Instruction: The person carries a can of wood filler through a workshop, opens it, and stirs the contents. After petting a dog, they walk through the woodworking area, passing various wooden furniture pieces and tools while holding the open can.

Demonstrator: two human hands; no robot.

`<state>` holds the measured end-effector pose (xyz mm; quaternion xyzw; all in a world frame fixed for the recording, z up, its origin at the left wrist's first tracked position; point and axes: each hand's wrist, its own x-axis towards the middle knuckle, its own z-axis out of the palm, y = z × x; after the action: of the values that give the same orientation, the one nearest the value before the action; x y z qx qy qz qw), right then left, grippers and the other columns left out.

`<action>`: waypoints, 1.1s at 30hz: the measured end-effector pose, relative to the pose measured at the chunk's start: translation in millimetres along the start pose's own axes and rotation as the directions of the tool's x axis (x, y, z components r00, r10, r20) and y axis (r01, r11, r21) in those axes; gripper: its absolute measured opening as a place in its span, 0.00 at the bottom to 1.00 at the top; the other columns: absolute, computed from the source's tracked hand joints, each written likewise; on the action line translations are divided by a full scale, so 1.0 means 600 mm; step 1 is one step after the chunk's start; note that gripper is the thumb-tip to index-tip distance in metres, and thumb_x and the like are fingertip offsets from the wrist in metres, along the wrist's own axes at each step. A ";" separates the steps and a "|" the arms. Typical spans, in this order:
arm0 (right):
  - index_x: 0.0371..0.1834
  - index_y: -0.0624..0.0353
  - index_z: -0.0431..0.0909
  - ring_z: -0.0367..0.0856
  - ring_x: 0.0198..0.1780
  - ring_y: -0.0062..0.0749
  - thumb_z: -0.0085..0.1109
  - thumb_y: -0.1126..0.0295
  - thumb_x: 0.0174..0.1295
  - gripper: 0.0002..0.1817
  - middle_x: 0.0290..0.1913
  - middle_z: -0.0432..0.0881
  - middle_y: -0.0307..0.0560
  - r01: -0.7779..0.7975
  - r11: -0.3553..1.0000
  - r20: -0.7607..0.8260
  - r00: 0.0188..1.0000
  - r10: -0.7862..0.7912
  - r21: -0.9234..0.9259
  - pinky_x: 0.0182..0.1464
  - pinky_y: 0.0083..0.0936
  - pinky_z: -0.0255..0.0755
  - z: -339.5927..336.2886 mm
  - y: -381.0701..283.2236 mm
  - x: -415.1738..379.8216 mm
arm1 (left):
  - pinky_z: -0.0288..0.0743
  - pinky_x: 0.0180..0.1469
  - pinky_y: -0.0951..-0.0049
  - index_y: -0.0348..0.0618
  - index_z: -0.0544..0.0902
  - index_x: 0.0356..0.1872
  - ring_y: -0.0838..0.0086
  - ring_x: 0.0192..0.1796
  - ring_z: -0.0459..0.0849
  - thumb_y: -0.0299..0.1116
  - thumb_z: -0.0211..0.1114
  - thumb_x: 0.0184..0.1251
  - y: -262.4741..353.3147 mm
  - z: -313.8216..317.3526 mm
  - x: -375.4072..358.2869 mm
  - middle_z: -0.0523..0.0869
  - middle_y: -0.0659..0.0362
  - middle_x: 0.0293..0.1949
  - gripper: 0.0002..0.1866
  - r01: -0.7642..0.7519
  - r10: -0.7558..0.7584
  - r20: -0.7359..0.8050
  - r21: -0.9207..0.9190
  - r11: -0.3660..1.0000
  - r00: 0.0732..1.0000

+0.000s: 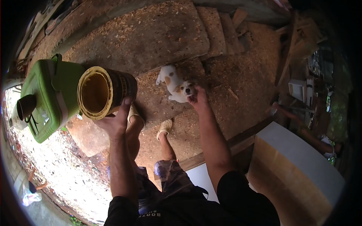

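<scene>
My left hand (pixel 115 122) grips a paint can (pixel 128 84), fingers underneath and thumb along its side. The can is tilted with its open mouth toward me; its rim is crusted yellow and the inside is yellowish brown. My right arm reaches forward, and my right hand (pixel 200 97) is at the muzzle of a small white and tan dog (pixel 175 81). Its fingers are loosely bent under the dog's chin, not wrapped round it. The dog faces up toward me from the floor.
Left of the can stands a green lidded container (pixel 49 96) with a dark cup (pixel 26 105) on it. Flat boards (pixel 162 37) and wood chips cover the ground ahead. A white-topped wooden panel (pixel 298 154) is at right, scrap wood (pixel 301 41) behind. Light-coloured clogs (pixel 165 128) are on my feet.
</scene>
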<state>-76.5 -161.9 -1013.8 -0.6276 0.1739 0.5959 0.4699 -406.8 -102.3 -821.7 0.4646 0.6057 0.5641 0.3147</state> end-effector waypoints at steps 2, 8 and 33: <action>0.51 0.55 0.79 0.83 0.33 0.33 0.54 0.57 0.74 0.15 0.40 0.84 0.45 0.003 1.000 -0.007 1.000 -0.003 0.004 0.28 0.29 0.83 0.000 0.000 0.000 | 0.77 0.66 0.62 0.33 0.71 0.69 0.64 0.62 0.82 0.41 0.89 0.46 0.003 0.002 0.002 0.82 0.49 0.61 0.50 -0.002 0.002 0.001 -0.015 1.000 1.000; 0.54 0.56 0.78 0.83 0.37 0.33 0.53 0.57 0.74 0.16 0.45 0.83 0.46 -0.001 0.999 0.001 1.000 0.001 -0.046 0.31 0.30 0.84 -0.007 0.001 0.004 | 0.77 0.66 0.62 0.34 0.71 0.69 0.64 0.62 0.82 0.40 0.89 0.46 0.003 0.005 0.002 0.82 0.49 0.61 0.50 0.009 -0.009 0.008 -0.004 1.000 1.000; 0.56 0.50 0.82 0.88 0.49 0.34 0.59 0.49 0.74 0.19 0.52 0.87 0.40 -0.185 0.982 0.488 0.862 0.140 0.045 0.45 0.40 0.86 -0.111 0.027 0.089 | 0.75 0.68 0.61 0.33 0.69 0.71 0.63 0.64 0.81 0.40 0.89 0.46 -0.010 0.006 -0.005 0.80 0.48 0.63 0.51 0.074 -0.074 0.063 0.014 0.997 0.995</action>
<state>-38.0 -204.6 -1079.0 -0.4206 0.1302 0.7624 0.4743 -403.9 -103.1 -828.3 0.4614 0.6155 0.5333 0.3518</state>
